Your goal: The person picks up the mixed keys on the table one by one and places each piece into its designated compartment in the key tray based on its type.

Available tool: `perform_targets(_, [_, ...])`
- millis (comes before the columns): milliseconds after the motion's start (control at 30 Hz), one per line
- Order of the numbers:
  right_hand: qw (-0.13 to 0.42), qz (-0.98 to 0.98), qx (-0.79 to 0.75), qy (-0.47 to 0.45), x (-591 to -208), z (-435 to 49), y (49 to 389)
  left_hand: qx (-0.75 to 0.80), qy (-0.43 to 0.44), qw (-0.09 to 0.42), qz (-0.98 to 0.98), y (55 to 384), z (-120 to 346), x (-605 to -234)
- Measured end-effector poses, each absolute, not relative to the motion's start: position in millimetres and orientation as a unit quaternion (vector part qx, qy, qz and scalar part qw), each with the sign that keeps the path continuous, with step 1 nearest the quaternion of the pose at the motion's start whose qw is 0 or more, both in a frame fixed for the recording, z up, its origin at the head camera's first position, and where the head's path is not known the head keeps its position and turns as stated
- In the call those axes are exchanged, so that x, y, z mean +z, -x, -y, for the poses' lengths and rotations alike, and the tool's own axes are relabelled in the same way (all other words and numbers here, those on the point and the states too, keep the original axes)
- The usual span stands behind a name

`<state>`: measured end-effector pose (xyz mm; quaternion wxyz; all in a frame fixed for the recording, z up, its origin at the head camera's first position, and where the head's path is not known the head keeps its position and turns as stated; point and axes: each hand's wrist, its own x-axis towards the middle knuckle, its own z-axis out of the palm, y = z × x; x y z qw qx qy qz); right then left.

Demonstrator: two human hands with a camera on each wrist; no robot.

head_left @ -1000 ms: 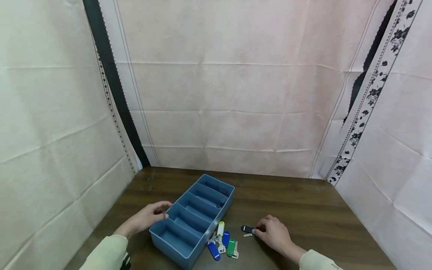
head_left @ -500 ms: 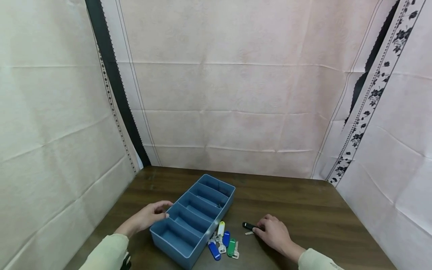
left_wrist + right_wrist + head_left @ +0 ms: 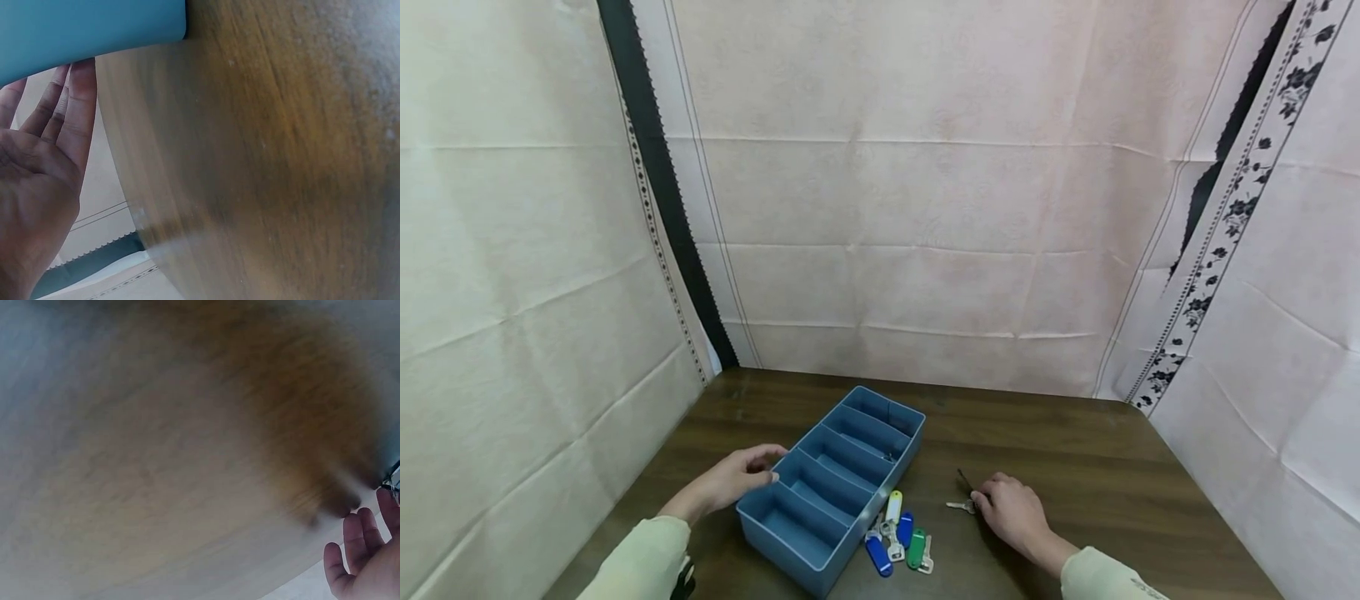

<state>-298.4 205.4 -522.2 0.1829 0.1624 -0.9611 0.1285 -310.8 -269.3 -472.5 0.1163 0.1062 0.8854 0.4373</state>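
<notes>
A blue compartment tray lies slantwise on the table, its several compartments divided by thin walls. My left hand touches the tray's left side, thumb at the rim; in the left wrist view its fingers stretch straight up to the wall. To the right of the tray, my right hand pinches a black key tag close over the table, now seen edge-on. Its silver key points left beside the fingertips. In the right wrist view, only dark slivers of tag show past the fingers.
Against the tray's near right side lie several tagged keys: a yellow tag, blue tags and a green tag. Small dark items sit in the tray's far compartments. Pale cloth hangs around the brown wooden table.
The black key tag has turned in my right hand from lying flat, pointing left, to standing edge-on, and its key shows more. My left hand stays at the tray.
</notes>
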Motion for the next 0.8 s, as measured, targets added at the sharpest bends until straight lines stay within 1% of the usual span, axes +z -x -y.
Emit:
perform_targets(133, [0.19, 0.96, 0.132, -0.158, -522.1, -208.4, 297.9, 0.437, -0.102, 0.12, -0.885, 312.2, 269.2, -473.5])
perform_targets(467, [0.158, 0.964, 0.167, -0.131, -515.0, -212.4, 294.7, 0.438, -0.11, 0.117, -0.884, 311.2, 269.5, -471.7])
perform_targets(800, [0.174, 0.965, 0.152, -0.122, -518.1, -212.7, 295.1, 0.44, -0.112, 0.119, -0.883, 310.4, 269.8, -472.1])
